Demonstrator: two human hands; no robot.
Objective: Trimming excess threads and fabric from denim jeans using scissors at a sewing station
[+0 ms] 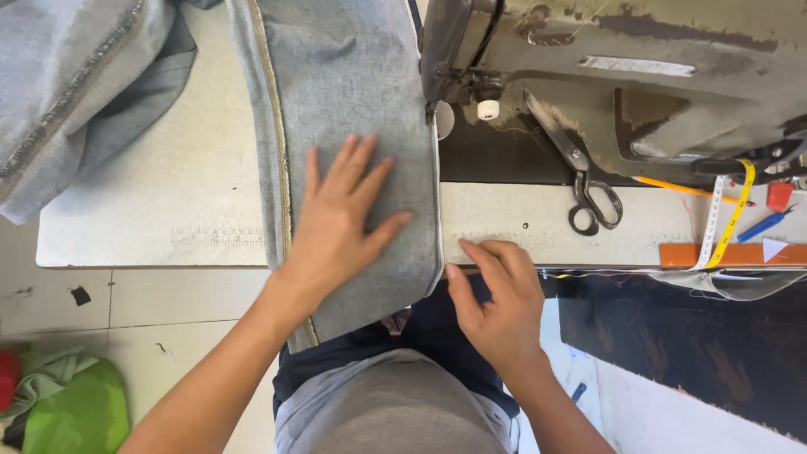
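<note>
A long strip of grey denim (345, 76) lies across the sewing table (160, 202) and runs up under the old sewing machine (622, 76). My left hand (340, 223) rests flat on the denim with fingers spread, pressing it down near the table's front edge. At the strip's right edge my right hand (496, 298) pinches the hem between thumb and fingers, just off the table's front. The denim's lower end hangs over my lap.
Scissors (588, 189) lie on the table right of the machine's needle. A yellow-and-white measuring tape (727, 219), a pencil (681, 187), a blue pen (763, 225) and an orange ruler (723, 254) sit at the right. More denim (76, 92) is piled top left. Green cloth (71, 412) lies on the floor.
</note>
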